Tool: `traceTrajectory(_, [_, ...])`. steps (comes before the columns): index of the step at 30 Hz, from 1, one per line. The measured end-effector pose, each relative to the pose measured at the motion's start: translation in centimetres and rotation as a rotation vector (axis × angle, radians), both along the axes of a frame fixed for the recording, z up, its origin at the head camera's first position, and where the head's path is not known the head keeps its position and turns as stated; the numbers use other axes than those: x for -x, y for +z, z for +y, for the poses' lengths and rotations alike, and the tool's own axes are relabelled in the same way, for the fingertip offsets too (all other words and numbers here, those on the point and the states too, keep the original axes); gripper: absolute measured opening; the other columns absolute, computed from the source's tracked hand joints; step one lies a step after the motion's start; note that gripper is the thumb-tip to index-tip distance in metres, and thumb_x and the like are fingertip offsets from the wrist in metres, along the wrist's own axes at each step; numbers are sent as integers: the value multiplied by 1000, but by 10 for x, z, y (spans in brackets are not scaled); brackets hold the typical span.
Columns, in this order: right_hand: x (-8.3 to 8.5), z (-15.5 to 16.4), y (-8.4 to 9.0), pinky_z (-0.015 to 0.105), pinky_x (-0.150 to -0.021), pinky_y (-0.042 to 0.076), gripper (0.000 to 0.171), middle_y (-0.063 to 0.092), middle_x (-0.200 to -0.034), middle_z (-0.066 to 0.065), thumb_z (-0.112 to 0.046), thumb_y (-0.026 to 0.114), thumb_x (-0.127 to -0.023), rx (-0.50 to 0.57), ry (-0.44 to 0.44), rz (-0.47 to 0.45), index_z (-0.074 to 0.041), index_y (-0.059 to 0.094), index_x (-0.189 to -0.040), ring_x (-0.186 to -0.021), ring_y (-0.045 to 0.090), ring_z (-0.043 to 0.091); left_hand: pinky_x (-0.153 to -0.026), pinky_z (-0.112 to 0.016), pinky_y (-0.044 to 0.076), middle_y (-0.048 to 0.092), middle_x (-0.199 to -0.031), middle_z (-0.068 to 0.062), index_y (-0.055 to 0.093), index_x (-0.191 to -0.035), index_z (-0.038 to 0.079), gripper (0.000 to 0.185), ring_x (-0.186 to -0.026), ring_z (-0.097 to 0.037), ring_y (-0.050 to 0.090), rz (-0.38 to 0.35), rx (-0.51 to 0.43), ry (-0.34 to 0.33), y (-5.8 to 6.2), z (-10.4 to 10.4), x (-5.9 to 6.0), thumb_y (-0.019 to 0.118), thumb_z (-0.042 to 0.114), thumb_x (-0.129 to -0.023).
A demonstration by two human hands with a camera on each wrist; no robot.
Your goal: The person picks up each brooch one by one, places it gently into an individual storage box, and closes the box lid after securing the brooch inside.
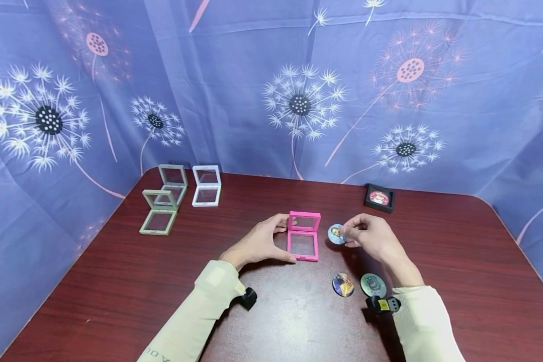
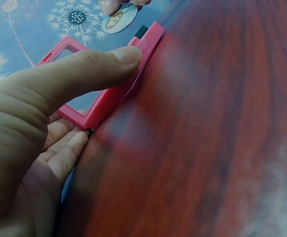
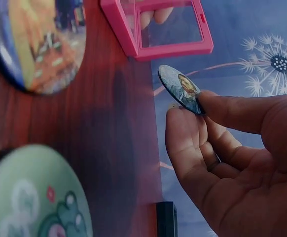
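Tabletop (image 1: 131,291): reddish-brown, wood-grained, far corners rounded. Grey frame (image 1: 174,184), open, at far left corner. White frame (image 1: 207,185), open, by far edge. Green frame (image 1: 161,210), open, near left edge. Pink frame (image 1: 302,231), open, midway between side edges. Black frame (image 1: 367,198), near far edge. Blue-and-yellow badge (image 1: 343,285) and green badge (image 1: 373,285), round, side by side.

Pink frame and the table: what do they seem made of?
Pink frame: probably plastic with a smooth, low sheen, judging by its even colour and crisp edges. Table: wood or wood-look laminate, fairly glossy, as streaky grain and pale glare suggest.
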State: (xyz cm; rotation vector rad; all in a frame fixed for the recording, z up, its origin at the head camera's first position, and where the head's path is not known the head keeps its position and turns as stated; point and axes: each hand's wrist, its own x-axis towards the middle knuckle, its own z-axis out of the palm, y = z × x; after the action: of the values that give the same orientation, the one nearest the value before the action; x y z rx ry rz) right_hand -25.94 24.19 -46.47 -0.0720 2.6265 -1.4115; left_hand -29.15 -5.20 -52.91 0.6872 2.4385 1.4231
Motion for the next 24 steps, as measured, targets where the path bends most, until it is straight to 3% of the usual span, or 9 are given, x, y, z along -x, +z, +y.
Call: traceTrajectory(24, [-2, -32, -9, 41, -80, 65, 14, 70, -102, 19, -1, 59, -106, 80, 21, -32, 8, 68, -111, -82, 75, 25, -114, -33, 46, 57, -147, -5, 48, -154, 13, 98, -136, -23, 58, 9, 2, 1, -3, 1, 1, 102, 26, -73])
